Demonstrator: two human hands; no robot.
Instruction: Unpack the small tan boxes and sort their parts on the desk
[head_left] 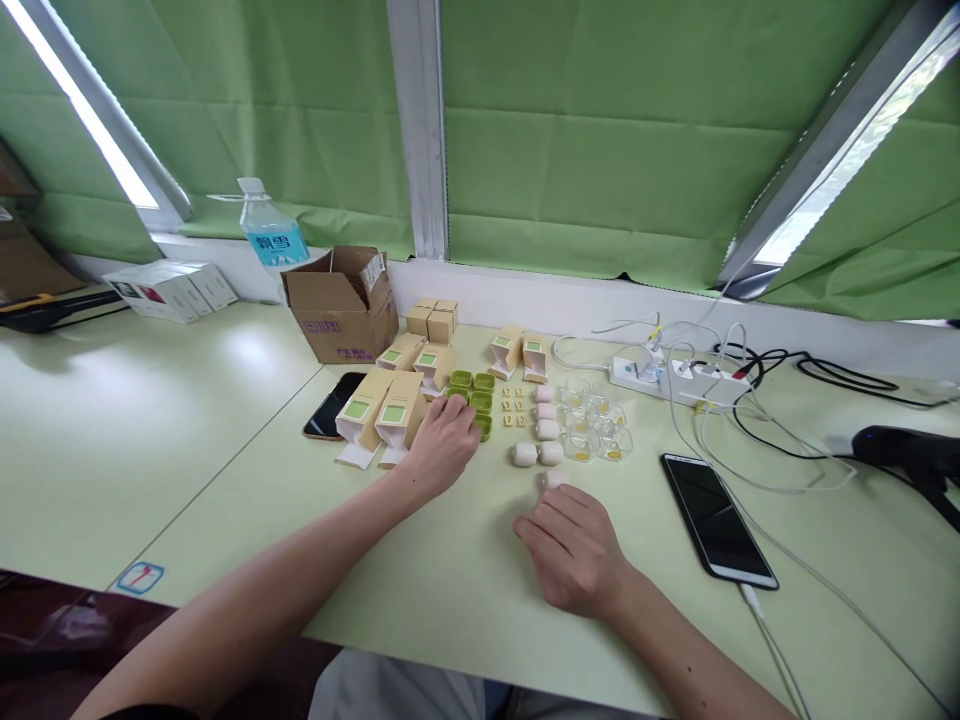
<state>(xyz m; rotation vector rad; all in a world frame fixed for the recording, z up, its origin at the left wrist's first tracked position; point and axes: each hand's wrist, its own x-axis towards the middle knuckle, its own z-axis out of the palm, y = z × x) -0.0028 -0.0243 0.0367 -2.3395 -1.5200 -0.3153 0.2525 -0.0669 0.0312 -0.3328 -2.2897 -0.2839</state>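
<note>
My left hand [448,438] reaches over a group of small green square containers [484,382], its bent fingers closed on one of them and covering part of the group. My right hand [574,550] is a loose fist above the table, its fingertips turned under, so whatever they may hold is hidden. Just beyond it lies a white rounded piece [554,479], near several similar white and pinkish pieces [548,429]. Tiny yellow pieces [514,407] are in rows beside the green containers. Clear plastic shells [596,418] stand to the right of the white pieces.
Open beige cartons [400,402] lie left of the green containers, by a dark phone [334,405]. Behind are a brown cardboard box [341,305] and a water bottle [271,228]. On the right are a charging phone [718,520], a power strip [675,380] and loose cables.
</note>
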